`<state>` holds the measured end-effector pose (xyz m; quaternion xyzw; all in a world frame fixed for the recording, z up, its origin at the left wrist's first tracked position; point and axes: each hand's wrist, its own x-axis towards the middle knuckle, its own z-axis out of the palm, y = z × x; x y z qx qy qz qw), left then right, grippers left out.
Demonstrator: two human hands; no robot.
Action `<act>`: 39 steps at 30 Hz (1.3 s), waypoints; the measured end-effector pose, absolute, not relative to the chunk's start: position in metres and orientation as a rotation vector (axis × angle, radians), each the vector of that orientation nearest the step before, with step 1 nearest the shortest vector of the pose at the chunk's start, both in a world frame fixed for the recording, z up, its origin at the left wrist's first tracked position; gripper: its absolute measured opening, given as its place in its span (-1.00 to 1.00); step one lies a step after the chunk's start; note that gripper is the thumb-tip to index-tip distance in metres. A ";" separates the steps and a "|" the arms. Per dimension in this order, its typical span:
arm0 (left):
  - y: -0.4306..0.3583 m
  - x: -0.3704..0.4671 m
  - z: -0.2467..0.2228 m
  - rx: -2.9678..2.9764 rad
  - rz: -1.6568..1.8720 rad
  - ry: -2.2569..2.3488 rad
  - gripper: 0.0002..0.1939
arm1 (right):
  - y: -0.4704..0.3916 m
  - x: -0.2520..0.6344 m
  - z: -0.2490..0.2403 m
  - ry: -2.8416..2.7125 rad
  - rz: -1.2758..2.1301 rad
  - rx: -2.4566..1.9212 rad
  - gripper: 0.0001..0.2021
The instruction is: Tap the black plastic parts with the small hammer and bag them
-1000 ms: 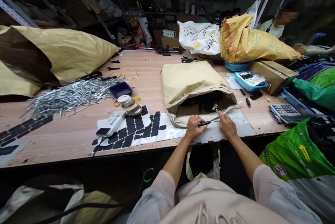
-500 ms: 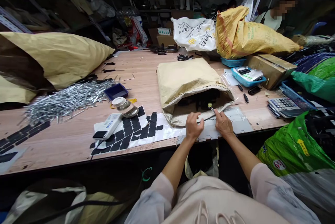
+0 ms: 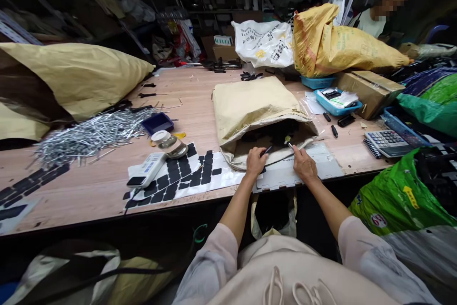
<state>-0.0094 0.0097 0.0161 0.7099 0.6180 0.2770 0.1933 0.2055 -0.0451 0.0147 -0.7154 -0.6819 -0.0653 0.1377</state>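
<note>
My left hand (image 3: 255,161) is closed on a small, dark, slender part (image 3: 266,151) at the front lip of a tan paper sack (image 3: 255,100). To its right, my right hand (image 3: 304,166) grips a thin metal tool with a pale yellow round tip (image 3: 287,139), which points into the sack's mouth. The sack lies on its side, opening toward me, with dark pieces (image 3: 276,131) inside that I cannot make out singly. Beneath the hands is a grey-white sheet (image 3: 321,162) along the table edge.
Left on the table (image 3: 200,105) are a heap of metal rods (image 3: 96,133), a dark blue tray (image 3: 157,123), a glass jar (image 3: 170,145), a white device (image 3: 147,170) and black pads (image 3: 167,183). A calculator (image 3: 388,143), blue basket (image 3: 337,103) and green bag (image 3: 400,195) are right.
My left hand, empty-looking with bent fingers before, now holds a dark slender part and has shifted slightly left. My right hand stays nearly in place with the metal tool.
</note>
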 end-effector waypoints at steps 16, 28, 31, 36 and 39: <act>-0.001 -0.008 0.006 1.992 0.702 1.639 -0.71 | -0.072 0.184 0.026 -1.893 -0.098 -1.718 -0.55; -0.004 -0.006 0.015 1.952 0.707 1.649 -0.76 | -0.079 0.174 0.033 -1.939 -0.049 -1.705 -0.54; -0.004 -0.006 0.015 1.940 0.710 1.664 -0.74 | -0.081 0.169 0.032 -2.017 -0.013 -1.696 -0.54; -0.005 -0.006 0.016 1.953 0.686 1.655 -0.75 | -0.074 0.179 0.029 -1.980 -0.034 -1.763 -0.53; -0.006 -0.006 0.015 1.965 0.683 1.654 -0.76 | -0.068 0.195 0.026 -1.967 -0.126 -1.808 -0.53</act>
